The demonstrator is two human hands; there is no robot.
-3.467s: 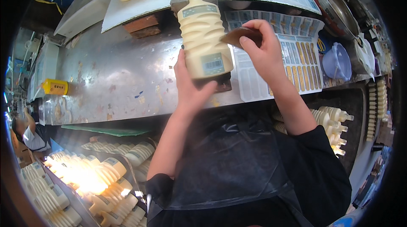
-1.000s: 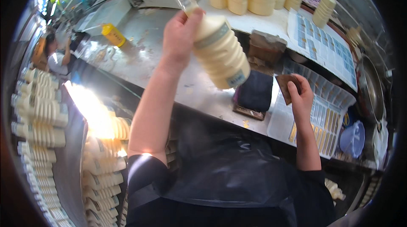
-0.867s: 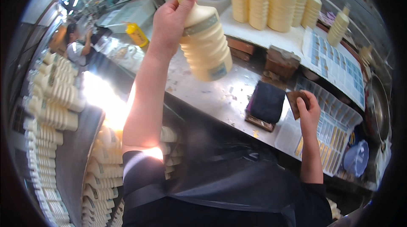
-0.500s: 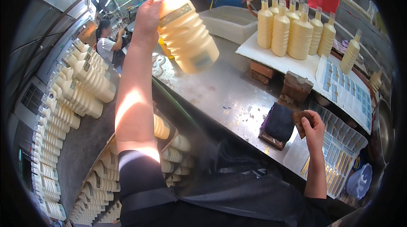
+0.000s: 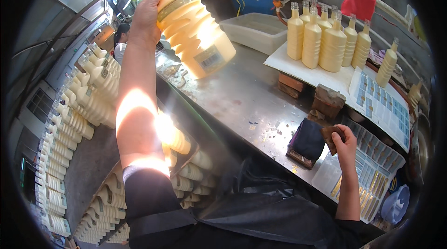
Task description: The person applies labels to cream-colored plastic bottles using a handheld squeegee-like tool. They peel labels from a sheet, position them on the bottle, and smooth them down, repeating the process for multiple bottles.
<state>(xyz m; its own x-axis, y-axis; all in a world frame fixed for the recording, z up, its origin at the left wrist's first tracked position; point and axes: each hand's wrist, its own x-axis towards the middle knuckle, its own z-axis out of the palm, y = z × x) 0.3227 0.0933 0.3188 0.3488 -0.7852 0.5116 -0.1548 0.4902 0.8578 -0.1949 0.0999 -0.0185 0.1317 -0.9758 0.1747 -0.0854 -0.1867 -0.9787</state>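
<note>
High at the upper left, my left hand (image 5: pixel 148 21) grips a cream ribbed bottle (image 5: pixel 198 39) by its neck and shoulder. The bottle is tilted, its clear glass mouth to the upper left, and a label shows near its base. My right hand (image 5: pixel 344 145) pinches a flat brown scraper-like piece (image 5: pixel 331 138) between thumb and fingers. Beside that piece, a dark cloth-covered pad (image 5: pixel 306 139) rests on a small block on the metal bench (image 5: pixel 233 79). Sheets of labels (image 5: pixel 370 170) lie under and behind my right hand.
Several cream bottles (image 5: pixel 311 46) stand on a white board (image 5: pixel 279 58) propped on bricks (image 5: pixel 289 85). Behind them is a white plastic tub (image 5: pixel 253 30). Rows of bottles (image 5: pixel 60 151) fill the left side, with another person (image 5: pixel 121 42) beyond. A bluish basin (image 5: pixel 395 202) sits at the right.
My left hand has moved a little to the left and up with the bottle, which has turned so that its lower label shows. My right hand stays nearly still.
</note>
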